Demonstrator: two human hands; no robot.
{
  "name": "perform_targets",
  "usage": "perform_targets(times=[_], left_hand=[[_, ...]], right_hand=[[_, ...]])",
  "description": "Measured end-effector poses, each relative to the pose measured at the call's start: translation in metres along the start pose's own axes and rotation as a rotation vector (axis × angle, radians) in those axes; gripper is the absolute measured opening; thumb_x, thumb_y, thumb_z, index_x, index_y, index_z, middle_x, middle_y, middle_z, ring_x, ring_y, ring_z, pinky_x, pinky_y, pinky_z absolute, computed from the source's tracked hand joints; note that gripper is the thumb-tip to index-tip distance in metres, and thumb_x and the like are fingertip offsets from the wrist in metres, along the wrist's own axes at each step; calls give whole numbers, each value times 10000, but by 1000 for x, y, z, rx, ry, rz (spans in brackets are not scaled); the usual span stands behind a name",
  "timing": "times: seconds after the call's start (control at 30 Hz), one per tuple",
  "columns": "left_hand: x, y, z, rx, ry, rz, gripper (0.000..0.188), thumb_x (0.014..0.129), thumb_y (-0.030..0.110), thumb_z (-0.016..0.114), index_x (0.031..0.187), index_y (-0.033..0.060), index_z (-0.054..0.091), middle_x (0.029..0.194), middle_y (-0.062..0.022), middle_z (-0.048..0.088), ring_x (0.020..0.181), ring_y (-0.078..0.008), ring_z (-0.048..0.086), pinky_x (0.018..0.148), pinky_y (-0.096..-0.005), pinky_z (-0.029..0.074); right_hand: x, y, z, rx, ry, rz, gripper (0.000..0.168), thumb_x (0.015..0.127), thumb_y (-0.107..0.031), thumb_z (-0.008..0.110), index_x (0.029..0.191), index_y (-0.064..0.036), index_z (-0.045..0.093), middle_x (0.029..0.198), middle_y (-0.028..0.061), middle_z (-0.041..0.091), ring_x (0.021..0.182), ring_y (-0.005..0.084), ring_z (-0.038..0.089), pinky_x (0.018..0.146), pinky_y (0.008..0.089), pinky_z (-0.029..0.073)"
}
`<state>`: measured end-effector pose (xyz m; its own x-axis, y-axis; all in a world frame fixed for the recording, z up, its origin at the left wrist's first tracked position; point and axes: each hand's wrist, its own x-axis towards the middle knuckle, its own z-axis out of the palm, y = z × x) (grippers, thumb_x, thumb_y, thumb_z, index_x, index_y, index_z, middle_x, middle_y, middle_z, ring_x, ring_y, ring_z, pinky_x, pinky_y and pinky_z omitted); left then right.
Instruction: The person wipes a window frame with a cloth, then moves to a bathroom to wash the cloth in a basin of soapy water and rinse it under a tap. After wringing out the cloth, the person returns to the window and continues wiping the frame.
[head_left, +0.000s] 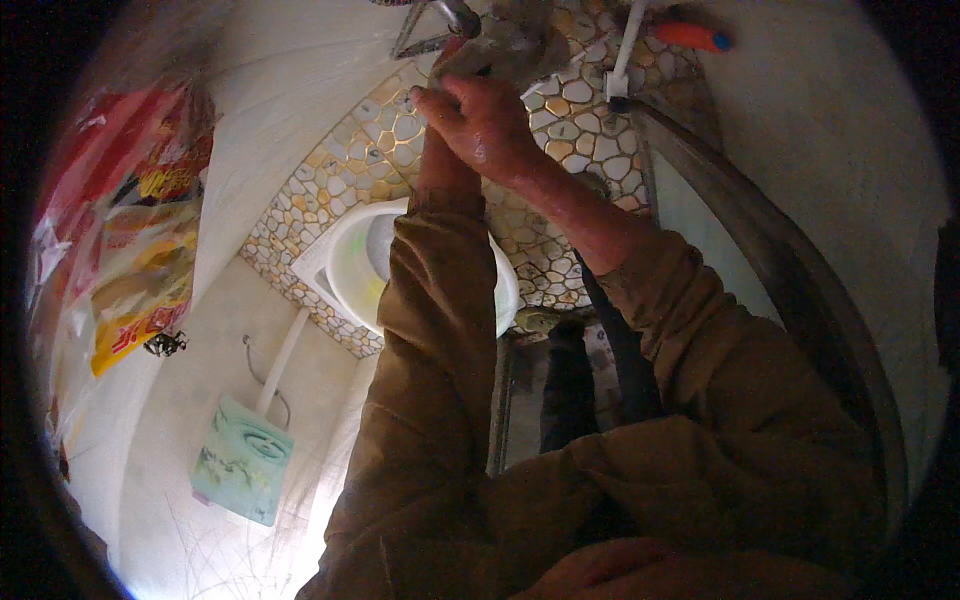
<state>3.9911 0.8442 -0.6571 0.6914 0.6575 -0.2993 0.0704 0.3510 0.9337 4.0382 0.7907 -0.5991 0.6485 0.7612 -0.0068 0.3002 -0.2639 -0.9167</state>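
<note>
My right hand (487, 124) is closed at the lower edge of a blurred grey-brown cloth-like bundle (525, 49), near the top of the view. The left forearm reaches up behind it; my left hand (450, 56) is mostly hidden by the right hand and the bundle, so its grip cannot be made out. Just above it is a dark, rounded end of a metal fitting (463, 22). Below the hands, partly covered by the left sleeve, a round white bucket (349, 247) stands on the pebble-patterned floor (577, 142), with something greyish inside.
Colourful plastic packaging (150, 217) hangs at the left. Below it are a pale green printed panel (244, 461) and a white pipe (283, 360). A white pole (628, 49) and an orange-red object with a blue end (690, 36) are at upper right. A dark curved frame (780, 217) runs down the right side.
</note>
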Motion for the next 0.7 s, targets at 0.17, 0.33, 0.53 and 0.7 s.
perform_targets(times=[0.17, 0.33, 0.53, 0.7], left_hand=[[4, 20, 56, -59, -63, -313, 397, 850, 221, 476, 1187, 11, 470, 1127, -114, 565, 1007, -235, 552, 883, -372, 448], [5, 30, 45, -79, -162, 51, 415, 812, 257, 507, 1159, 28, 499, 1074, -100, 602, 962, -260, 587, 858, -409, 466], [-4, 57, 24, -1029, 18, -397, 650, 754, 424, 628, 1230, 20, 445, 1252, -140, 498, 1186, -316, 443, 1004, -478, 338], [21, 33, -15, -741, 40, -248, 543, 865, 471, 469, 1240, 79, 456, 1180, -100, 530, 1155, -273, 458, 995, -420, 348]], right_hand=[[69, 114, -43, -252, 96, 163, 272, 834, -311, 557, 953, -71, 602, 927, 139, 619, 883, 340, 586, 779, 425, 460], [52, 163, -58, 593, -12, 616, 378, 842, -366, 568, 1058, -56, 573, 1029, 118, 599, 957, 283, 575, 830, 400, 459], [30, 109, -34, 1403, -229, 860, 520, 844, -429, 588, 1172, -28, 533, 1160, 104, 565, 1045, 217, 556, 897, 365, 452], [30, 70, -11, 470, -35, 242, 511, 696, -381, 714, 1046, -28, 595, 993, 129, 611, 912, 279, 591, 811, 358, 470]])
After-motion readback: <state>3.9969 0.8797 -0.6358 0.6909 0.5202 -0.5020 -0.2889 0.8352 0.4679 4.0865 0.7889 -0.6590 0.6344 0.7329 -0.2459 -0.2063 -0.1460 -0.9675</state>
